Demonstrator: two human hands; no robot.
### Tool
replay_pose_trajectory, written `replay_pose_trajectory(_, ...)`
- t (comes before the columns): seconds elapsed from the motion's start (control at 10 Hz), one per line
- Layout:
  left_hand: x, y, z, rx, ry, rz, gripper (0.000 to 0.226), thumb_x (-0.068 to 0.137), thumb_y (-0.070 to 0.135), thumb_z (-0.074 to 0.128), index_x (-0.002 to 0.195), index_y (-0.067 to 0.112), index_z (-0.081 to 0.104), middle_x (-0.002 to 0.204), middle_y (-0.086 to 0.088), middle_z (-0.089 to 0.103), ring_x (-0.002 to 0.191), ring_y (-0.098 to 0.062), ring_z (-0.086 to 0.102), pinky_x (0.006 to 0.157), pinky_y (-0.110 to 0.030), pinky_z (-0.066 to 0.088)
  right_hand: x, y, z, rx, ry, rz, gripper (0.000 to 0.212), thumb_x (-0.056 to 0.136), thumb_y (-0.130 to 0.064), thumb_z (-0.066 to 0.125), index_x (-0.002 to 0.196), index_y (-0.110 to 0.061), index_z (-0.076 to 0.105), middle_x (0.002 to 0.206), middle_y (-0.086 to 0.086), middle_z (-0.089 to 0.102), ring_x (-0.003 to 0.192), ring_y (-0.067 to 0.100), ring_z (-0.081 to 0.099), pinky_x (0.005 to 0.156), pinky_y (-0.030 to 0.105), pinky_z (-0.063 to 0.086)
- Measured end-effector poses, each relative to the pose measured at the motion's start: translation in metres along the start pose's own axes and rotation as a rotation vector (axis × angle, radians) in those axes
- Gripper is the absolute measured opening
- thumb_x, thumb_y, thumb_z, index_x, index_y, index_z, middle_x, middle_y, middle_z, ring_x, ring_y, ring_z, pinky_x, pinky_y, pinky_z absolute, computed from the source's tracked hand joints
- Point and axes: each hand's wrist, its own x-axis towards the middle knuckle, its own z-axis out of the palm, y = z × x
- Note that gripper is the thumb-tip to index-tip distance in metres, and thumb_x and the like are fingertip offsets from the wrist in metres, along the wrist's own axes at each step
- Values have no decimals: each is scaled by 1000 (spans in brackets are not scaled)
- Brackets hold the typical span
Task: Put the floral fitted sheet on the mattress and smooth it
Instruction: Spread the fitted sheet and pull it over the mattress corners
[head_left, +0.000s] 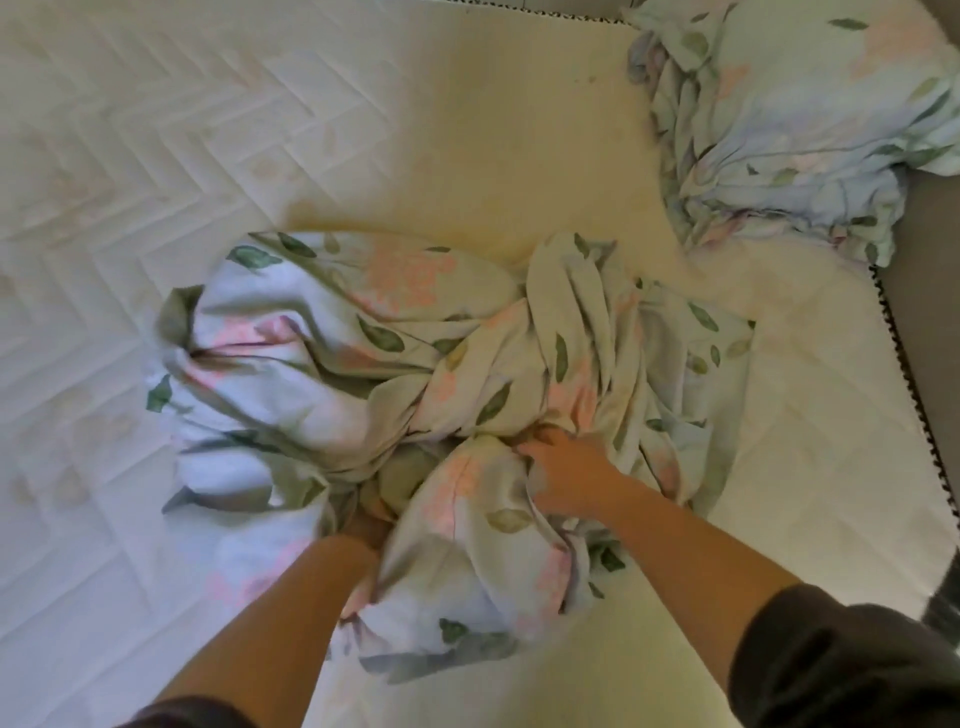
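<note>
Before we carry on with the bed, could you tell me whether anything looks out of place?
Yes. The sheet lies twisted in a heap on the mattress, no corner fitted; the left hand and right hand grip its folds. A second floral bundle sits crumpled at the far right corner.

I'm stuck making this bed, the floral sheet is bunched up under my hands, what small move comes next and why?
Probably lift and shake the crumpled floral fitted sheet open: the left hand and right hand both grip it mid-heap, it lies twisted, and the white quilted mattress around it is uncovered.
</note>
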Motion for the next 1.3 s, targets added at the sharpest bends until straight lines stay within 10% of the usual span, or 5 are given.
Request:
replay_pose_trajectory(0.2, 6, -10, 2, 23, 348, 77, 24, 89, 33, 56, 108, 20, 62, 107, -1, 63, 95, -17, 61, 82, -25, 52, -4, -40, 42, -137, -510, -43, 14, 85, -12, 52, 83, -7, 65, 69, 3, 54, 68, 23, 53, 69, 32, 51)
replay_pose_trajectory(0.3, 23, -20, -21, 124, 1095, 60, 35, 81, 24, 68, 113, 16, 57, 117, -9, 58, 104, -27, 58, 87, -39, 49, 13, -49, 15, -13, 226, 14, 18, 91, -15, 48, 104, -14, 61, 99, 4, 57, 89, 22, 55, 70, 29, 41)
replay_pose_trajectory(0.5, 35, -35, -51, 258, 874, -163, 57, 89, 27, 56, 141, 24, 35, 111, -1, 63, 112, -28, 54, 109, -61, 23, 48, -30, -39, -285, 435, 67, 94, 87, -13, 60, 150, -40, -5, 161, -1, -8, 146, 30, 10, 110, 56, 24)
replay_pose_trajectory(0.7, 38, -26, -27, 229, 345, 3, 36, 95, 20, 45, 130, 29, 48, 132, 3, 54, 125, -23, 47, 108, -46, 29, 39, -32, -27, -240, 57, 159, 37, 101, -27, 38, 132, -10, 47, 111, 10, 63, 106, 30, 61, 79, 34, 46)
replay_pose_trajectory(1.3, 30, 25, 15, -3, 908, -171, 37, 77, 30, 64, 109, 16, 54, 108, -3, 60, 98, -25, 58, 91, -46, 44, 3, 46, -6, -137, -256, 382, 38, 99, -21, 41, 132, -4, 49, 136, 15, 49, 124, 31, 48, 102, 39, 43)
